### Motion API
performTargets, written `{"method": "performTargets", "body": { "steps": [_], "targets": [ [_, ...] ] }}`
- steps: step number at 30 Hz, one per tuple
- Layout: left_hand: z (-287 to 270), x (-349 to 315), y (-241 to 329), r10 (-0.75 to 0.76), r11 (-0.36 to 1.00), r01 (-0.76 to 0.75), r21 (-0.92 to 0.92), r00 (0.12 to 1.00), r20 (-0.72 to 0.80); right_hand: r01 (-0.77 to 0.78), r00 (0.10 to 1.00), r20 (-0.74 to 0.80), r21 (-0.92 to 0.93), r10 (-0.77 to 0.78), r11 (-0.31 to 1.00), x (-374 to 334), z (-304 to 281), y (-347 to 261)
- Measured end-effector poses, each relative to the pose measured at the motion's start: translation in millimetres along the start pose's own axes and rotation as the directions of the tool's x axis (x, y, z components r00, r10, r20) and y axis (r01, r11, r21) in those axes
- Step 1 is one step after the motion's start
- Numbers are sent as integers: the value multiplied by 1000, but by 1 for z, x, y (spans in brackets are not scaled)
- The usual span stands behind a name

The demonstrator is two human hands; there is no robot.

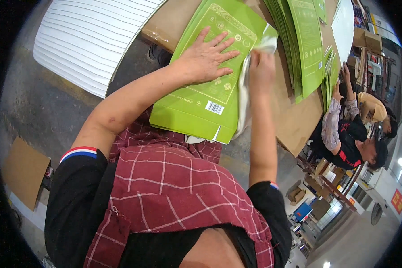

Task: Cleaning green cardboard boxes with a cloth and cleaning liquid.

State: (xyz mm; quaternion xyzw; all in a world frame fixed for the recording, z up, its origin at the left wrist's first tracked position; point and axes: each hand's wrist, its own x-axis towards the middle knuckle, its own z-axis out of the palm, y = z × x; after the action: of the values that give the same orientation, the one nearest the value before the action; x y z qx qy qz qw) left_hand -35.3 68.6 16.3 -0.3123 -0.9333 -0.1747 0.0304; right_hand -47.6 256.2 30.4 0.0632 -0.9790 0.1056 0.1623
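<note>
A flat green printed carton (187,105) lies before me on the table, with its near end reaching past the table's edge over my lap. My left hand (207,58) rests flat on its upper middle, fingers spread. Along the carton's right edge, my right hand (262,67) is closed on a white cloth (268,41), which hangs down beside that edge. Motion blurs the right hand a little, and part of the cloth is hidden by it. Whether more cartons lie beneath this one I cannot tell.
Right of me, stacks of green cartons (306,49) stand on the brown tabletop (299,123). A fanned pile of white sheets (93,35) is at the upper left. Another person (343,129) works at the table's right side. A brown cardboard piece (26,172) sits at the lower left.
</note>
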Motion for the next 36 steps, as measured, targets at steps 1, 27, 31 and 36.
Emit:
{"method": "performTargets", "body": {
  "steps": [1,27,31,36],
  "targets": [
    [-2,-2,-1,-15,1000,15,15,1000,-2,-14,999,34,31,13,999,-24,-11,-13],
    [-6,-2,-2,-23,1000,24,18,999,-47,-372,883,116,763,455,529,-29,-43,-14],
    [-9,-3,-1,-18,1000,18,-6,1000,-11,-470,848,175,686,501,556,-34,-62,0],
    [-6,-3,2,-5,1000,5,5,999,-35,-522,812,410,195,415,830,-35,-66,-3]
  ]
}}
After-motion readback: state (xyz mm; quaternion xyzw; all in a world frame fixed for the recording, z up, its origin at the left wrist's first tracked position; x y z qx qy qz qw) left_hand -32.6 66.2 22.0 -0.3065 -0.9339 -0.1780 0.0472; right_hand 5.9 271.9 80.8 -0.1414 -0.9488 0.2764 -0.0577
